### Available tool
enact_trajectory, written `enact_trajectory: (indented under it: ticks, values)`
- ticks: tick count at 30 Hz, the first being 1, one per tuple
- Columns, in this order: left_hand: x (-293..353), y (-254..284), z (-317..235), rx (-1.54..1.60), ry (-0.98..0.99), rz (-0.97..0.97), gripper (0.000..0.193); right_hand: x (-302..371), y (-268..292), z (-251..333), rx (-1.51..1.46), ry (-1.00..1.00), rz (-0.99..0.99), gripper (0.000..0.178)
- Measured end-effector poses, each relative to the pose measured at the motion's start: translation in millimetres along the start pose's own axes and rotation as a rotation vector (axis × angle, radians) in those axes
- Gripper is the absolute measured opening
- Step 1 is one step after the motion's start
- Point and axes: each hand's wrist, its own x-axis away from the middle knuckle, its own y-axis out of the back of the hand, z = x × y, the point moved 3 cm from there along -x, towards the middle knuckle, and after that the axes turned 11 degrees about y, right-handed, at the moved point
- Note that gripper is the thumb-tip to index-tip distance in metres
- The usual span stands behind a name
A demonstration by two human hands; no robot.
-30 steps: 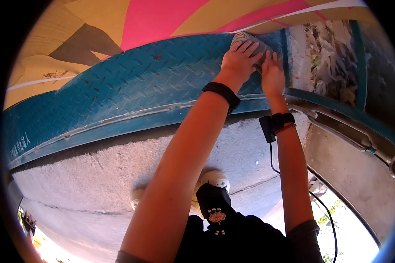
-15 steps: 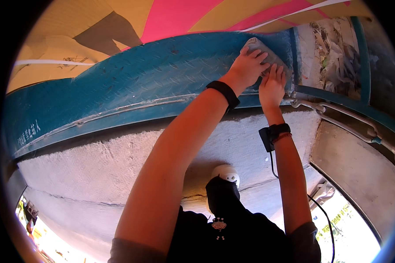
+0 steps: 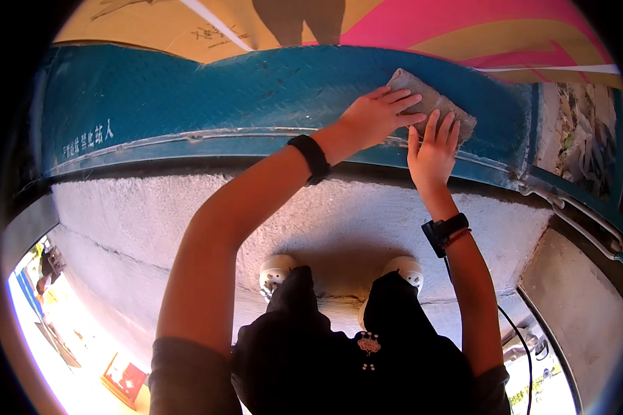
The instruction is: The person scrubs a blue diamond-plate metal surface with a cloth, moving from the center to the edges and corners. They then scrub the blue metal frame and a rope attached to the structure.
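Note:
A folded grey-brown cloth (image 3: pixel 441 102) lies slantwise on a teal metal plate (image 3: pixel 256 86), towards its right end. My left hand (image 3: pixel 384 117) reaches over the plate with fingers outstretched, and their tips rest on the cloth's left part. Beside it my right hand (image 3: pixel 432 152) lays its straight fingers on the cloth's lower edge, with the thumb apart. Neither hand is closed round it. The cloth's underside is hidden.
Beyond the plate stands a large yellow and pink cardboard box (image 3: pixel 436 31) with white straps. Metal links (image 3: pixel 567 211) hang at the right. White shoes (image 3: pixel 273 273) are on the pale concrete floor (image 3: pixel 145 214). A black cable (image 3: pixel 522 339) runs by my right arm.
The cloth and both hands are farther left from the plate's right end. My view has shifted, and both shoes now show. The right hand sits lower on the cloth.

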Motion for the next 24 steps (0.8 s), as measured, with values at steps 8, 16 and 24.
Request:
enact_trajectory:
  ticks: [8, 16, 24]
  values:
    - [118.4, 59.1, 98.1, -0.209, 0.148, 0.139, 0.061, -48.2, -7.9, 130.1, -0.194, 0.297, -0.021, 0.045]
    - [230.6, 87.5, 145.3, -0.228, 0.415, 0.26, 0.054, -69.9, -25.6, 249.4, -0.291, 0.589, 0.005, 0.038]
    - [239.5, 76.3, 122.9, -0.102, 0.584, 0.266, 0.054, -63.9, -28.2, 251.3, -0.303, 0.642, -0.013, 0.037]
